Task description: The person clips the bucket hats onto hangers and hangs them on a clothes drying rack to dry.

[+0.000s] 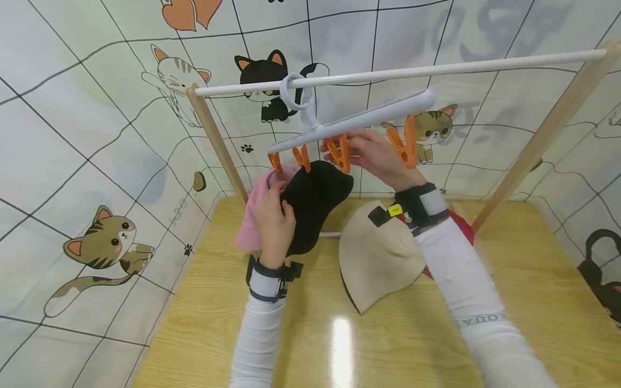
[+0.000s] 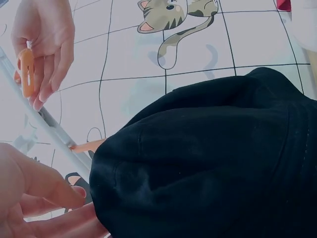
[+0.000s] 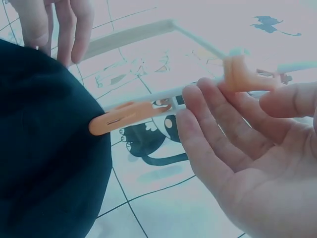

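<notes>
The black cloth hat [image 1: 315,213] lies at two o'clock from the nearer left hand [image 1: 275,223] and eight o'clock from the right hand [image 1: 377,154], both loose-fingered, gripping nothing.

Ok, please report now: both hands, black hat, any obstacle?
Left hand at black hat. Right hand by an orange clip. Black hat below tilted hanger; pink hat close beside it.

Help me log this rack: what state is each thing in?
Hanger: hooked on rail, tilted.
First clip from left: on pink hat.
Second clip: apparently on black cap.
Third clip: seemingly free.
Fourth clip: free.
Pink hat: hanging, partly behind black cap.
Black cap: hanging.
Beige hat: on table, unclipped.
Red item: mostly hidden.
</notes>
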